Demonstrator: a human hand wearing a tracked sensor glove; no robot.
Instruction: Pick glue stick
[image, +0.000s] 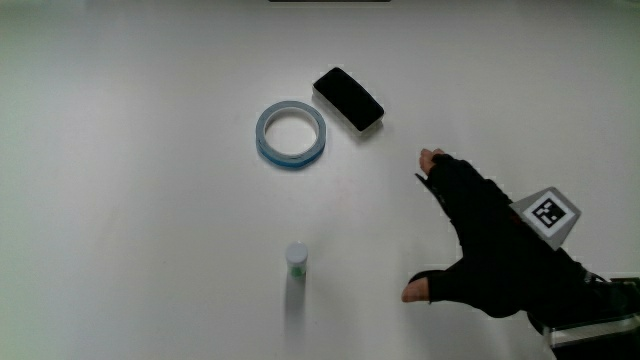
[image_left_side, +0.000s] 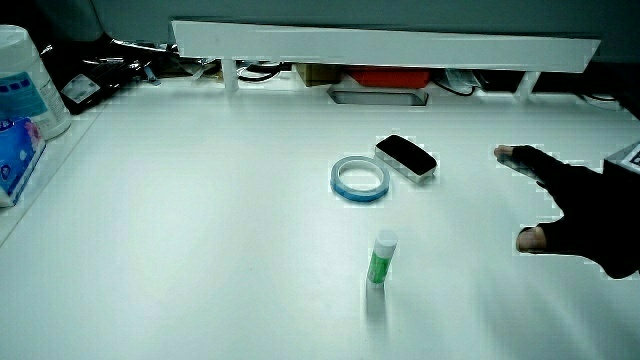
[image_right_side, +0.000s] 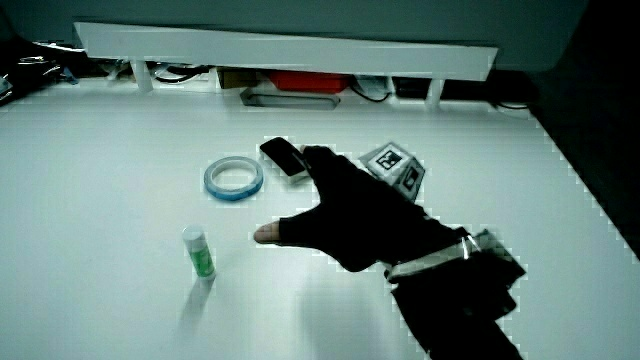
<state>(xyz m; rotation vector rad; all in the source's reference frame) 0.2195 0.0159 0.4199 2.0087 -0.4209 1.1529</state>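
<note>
The glue stick (image: 296, 262) stands upright on the white table (image: 120, 200), the thing nearest to the person. The hand (image: 495, 255) is at about 3 o'clock from it, well apart, thumb and fingers spread and holding nothing. Farther away, at 12 o'clock from the stick, lies the blue tape roll (image: 290, 133), with the black eraser (image: 348, 99) just beside it.

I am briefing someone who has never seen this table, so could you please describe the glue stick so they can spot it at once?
On the white table, find the blue tape ring with the black eraser beside it. Nearer to the person than the ring stands the glue stick, beside the open gloved hand. It is the only upright thing: a small green tube with a white cap.
</note>
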